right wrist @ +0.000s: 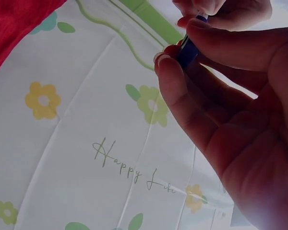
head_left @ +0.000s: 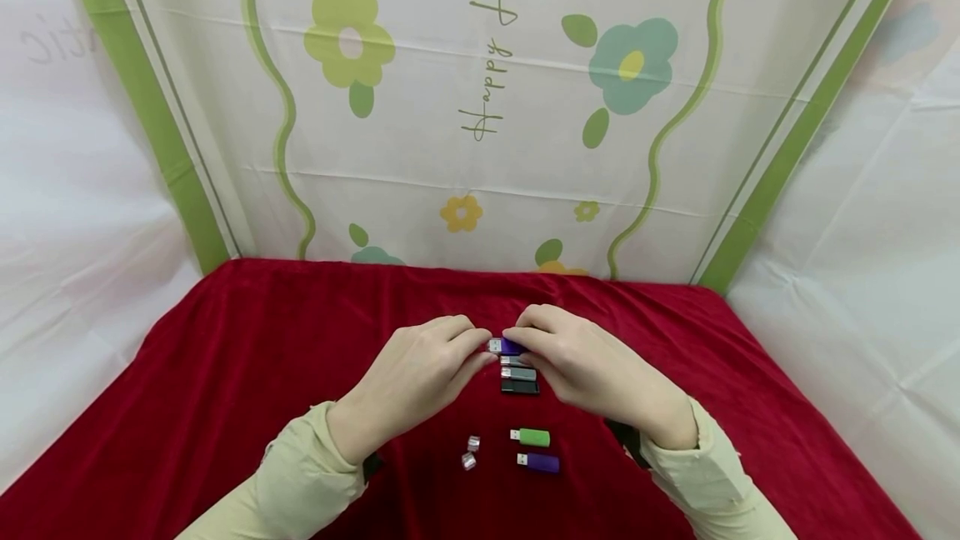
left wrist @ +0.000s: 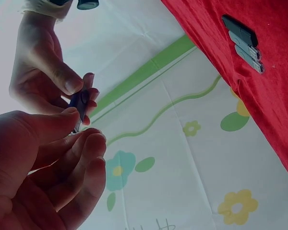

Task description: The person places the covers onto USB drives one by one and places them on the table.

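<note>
Both hands meet over the far part of the table around a blue-purple USB flash drive (head_left: 512, 347). My right hand (head_left: 592, 357) grips its body between thumb and fingers. Its metal connector points left, toward my left hand (head_left: 420, 369), whose thumb and fingertips pinch the clear cap (left wrist: 77, 128) at that end, mostly hidden by the fingers. Just below the hands in the head view, two grey capped USB flash drives (head_left: 518, 374) and a black one (head_left: 520, 388) lie in a row. Closer to me are a green USB flash drive (head_left: 533, 437) and a purple one (head_left: 542, 462), connectors bare.
Two loose clear caps (head_left: 469, 461) lie left of the green and purple drives. A wrinkled red velvet cloth (head_left: 300, 340) covers the table. White flower-printed fabric walls (head_left: 420, 140) with green strips enclose the back and sides.
</note>
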A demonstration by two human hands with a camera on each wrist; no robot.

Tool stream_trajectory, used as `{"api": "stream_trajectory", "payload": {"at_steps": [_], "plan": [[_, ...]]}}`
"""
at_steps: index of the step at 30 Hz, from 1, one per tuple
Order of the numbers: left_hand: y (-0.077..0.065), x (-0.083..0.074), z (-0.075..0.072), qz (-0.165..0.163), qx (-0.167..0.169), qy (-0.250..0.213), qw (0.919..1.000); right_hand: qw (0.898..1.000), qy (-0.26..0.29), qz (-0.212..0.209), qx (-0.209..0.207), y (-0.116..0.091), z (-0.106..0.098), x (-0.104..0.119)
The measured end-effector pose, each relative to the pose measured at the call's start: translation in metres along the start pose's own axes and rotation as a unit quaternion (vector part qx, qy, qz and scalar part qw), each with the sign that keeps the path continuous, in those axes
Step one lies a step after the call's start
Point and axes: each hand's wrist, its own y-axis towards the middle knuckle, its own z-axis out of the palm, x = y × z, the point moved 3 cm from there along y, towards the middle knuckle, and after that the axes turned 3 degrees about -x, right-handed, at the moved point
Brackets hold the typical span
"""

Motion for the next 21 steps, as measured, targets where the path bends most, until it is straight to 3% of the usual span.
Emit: {"api": "stream_trajectory", "payload": {"at_steps": [21], "plan": [[-0.0010, -0.0028, 0.0016, 0.023, -0.012, 0.007, 0.9996, 1.000, -0.019, -0.010, -0.019, -0.0012, 0.0014, 0.0026]]}}
